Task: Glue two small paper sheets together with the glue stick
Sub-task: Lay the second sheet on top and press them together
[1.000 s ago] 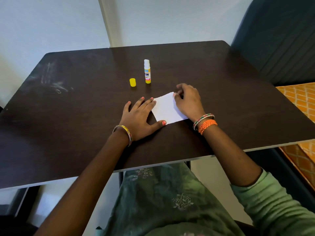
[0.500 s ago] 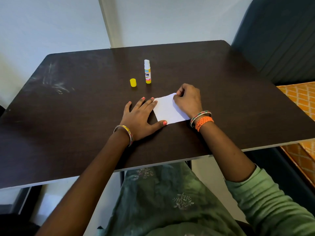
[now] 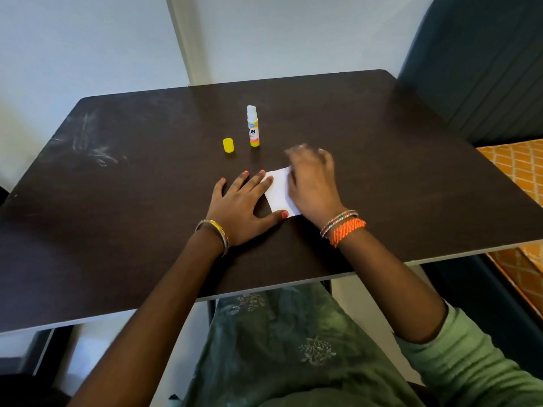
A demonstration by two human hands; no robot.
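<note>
1. White paper sheets (image 3: pixel 279 193) lie stacked on our dark table (image 3: pixel 117 201).
2. Our left hand (image 3: pixel 241 207) and right hand (image 3: pixel 313 183) press them, fingers flat.
3. Uneven rubbing could skew them.

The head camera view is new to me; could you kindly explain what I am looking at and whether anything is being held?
There is no machine here: a person wears one camera on the head, looking down at their own two hands. On the dark table a white paper lies flat. The left hand rests flat with straight fingers on the paper's left edge. The right hand, blurred, lies over its right side; its grip cannot be told. Behind stand an uncapped glue stick and its yellow cap, touched by neither hand.
</note>
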